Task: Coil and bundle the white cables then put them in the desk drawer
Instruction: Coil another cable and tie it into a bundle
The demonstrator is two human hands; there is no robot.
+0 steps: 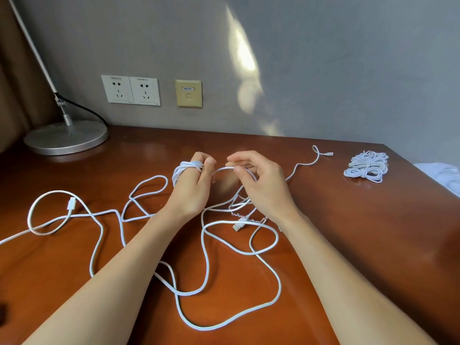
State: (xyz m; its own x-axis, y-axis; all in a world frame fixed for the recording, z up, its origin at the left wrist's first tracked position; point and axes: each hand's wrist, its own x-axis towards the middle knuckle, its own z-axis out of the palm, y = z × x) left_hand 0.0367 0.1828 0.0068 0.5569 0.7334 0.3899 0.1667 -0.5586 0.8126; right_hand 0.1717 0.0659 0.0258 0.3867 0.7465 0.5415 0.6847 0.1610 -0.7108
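Several turns of thin white cable [185, 168] are wound round the fingers of the left hand [193, 188], which is curled and holds this small coil just above the dark red-brown wooden bench [348, 232]. The right hand [263, 188] is close beside it. Its thumb and forefinger pinch the free strand of the same cable, and its other fingers are loosely bent.

I judge the step in hand to be the coiling of a further cable, because one finished bundle of white cable [366, 166] lies well apart at the far right of the bench. Most of the loose length is not yet taken up. It lies in wide crossing loops [204, 245] on the bench, between and under the forearms. A white plug [71, 202] lies at the left, a flat USB plug [239, 225] near the right wrist, and a small connector [328, 153] at the far side. I cannot tell how many cables these loops make.

The next move calls for the right hand to lead the strand round the left fingers with light tension, so that the loops slide in without catching on each other. The drawer is not in view.
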